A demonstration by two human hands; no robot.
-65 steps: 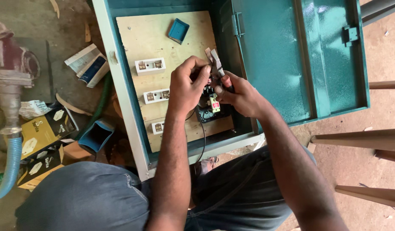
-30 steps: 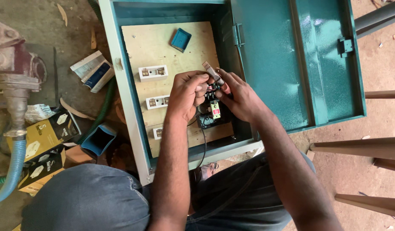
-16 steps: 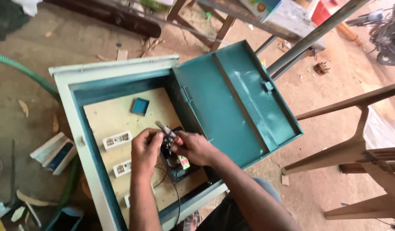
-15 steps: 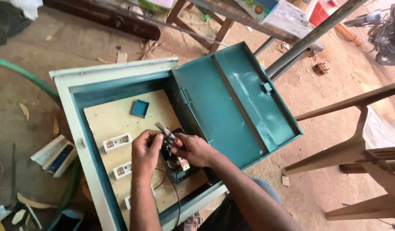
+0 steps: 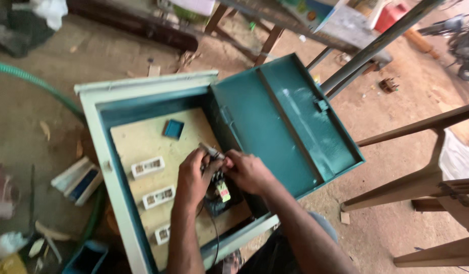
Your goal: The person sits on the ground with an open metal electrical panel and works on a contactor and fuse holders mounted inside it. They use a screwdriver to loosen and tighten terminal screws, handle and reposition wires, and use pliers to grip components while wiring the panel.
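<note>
Both hands have stayed close together: left hand (image 5: 191,177) and right hand (image 5: 248,171) pinch a small tool (image 5: 211,150) over the black device (image 5: 221,195) in the teal cabinet (image 5: 100,127).

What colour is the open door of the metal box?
Teal green, with some pale scuffing; the door shows clearly in the head view.

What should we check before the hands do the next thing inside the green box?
1. Box door open: ok.
2. Left hand on the black part: ok.
3. Right hand beside it, at the thin metal tool: ok.
4. Which hand grips the tool: cannot tell.
5. Black wire clear of the fingers: ok.
6. Three white sockets untouched on the wooden board: ok.
</note>
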